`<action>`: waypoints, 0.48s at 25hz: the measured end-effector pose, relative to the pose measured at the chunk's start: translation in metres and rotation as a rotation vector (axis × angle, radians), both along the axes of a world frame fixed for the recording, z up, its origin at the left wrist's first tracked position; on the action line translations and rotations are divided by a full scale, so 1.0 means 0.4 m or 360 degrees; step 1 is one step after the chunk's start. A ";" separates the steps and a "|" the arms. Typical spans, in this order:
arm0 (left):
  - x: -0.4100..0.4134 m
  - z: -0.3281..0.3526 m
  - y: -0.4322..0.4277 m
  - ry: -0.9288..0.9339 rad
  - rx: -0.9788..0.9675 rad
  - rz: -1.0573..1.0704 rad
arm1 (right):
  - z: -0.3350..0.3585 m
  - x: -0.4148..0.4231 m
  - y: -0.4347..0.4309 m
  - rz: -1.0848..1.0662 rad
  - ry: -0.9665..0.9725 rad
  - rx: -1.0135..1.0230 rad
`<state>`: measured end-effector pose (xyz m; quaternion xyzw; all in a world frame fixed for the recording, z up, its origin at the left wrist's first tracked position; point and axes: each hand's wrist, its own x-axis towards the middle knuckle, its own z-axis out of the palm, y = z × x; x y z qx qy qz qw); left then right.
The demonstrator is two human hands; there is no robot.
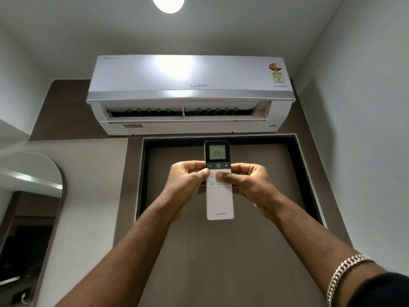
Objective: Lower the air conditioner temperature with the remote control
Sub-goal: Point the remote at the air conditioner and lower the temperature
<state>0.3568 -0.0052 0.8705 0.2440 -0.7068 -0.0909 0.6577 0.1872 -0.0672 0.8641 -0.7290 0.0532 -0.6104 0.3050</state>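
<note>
Below the air conditioner (190, 94), hands (218, 181) grip remote (219, 202).

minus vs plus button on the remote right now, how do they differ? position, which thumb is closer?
On the slim white remote control with a dark top, the minus button sits left of the power button; the plus button sits right of it. The left hand has its thumb tip just below minus; the right hand has its thumb lower, further from plus. Both are uncovered white symbols on the dark strip under the display reading 24.
</note>
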 end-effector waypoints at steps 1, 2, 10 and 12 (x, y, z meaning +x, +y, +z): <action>-0.001 -0.001 0.000 0.0003 -0.0001 0.0004 | -0.001 0.000 0.003 0.0000 0.0000 0.0001; -0.003 0.000 -0.001 0.0008 0.0000 0.0009 | -0.002 0.000 0.005 -0.0008 0.0001 0.0001; -0.008 -0.005 -0.008 -0.0020 -0.0027 0.0035 | -0.004 -0.008 0.007 -0.0043 -0.0017 -0.0001; -0.008 -0.005 -0.013 0.0000 -0.0021 0.0053 | -0.007 -0.009 0.007 -0.0029 -0.0023 0.0001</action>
